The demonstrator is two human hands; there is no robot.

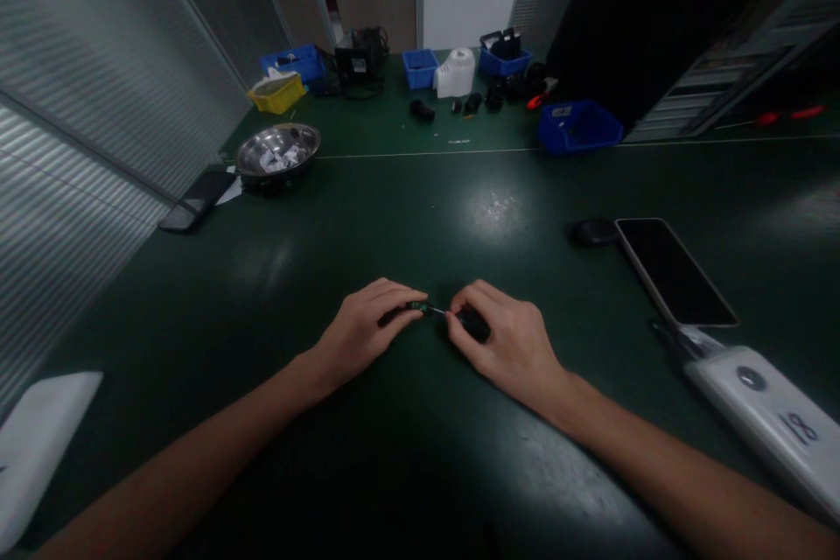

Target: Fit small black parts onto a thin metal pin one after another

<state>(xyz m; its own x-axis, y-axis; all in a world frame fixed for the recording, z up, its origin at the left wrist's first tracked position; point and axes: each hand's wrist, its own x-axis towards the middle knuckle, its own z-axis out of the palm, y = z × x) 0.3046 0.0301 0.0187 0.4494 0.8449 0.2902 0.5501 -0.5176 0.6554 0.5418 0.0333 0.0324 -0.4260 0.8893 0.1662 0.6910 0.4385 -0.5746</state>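
Both my hands rest on the dark green table (420,455), close together at the middle. My left hand (364,332) is closed in a pinch on a small dark part with a green tip (420,308). My right hand (508,341) is closed round a small black tool (473,326), likely a screwdriver. A thin metal tip (438,311) points from the tool toward the part. The two meet between my fingertips.
A phone (673,269) lies to the right with a dark oval object (594,233) beside it and a white device marked 18 (765,407) nearer. At the left are a steel bowl (278,149) and another phone (197,199). Blue bins (577,126) and a yellow one (276,94) stand at the back.
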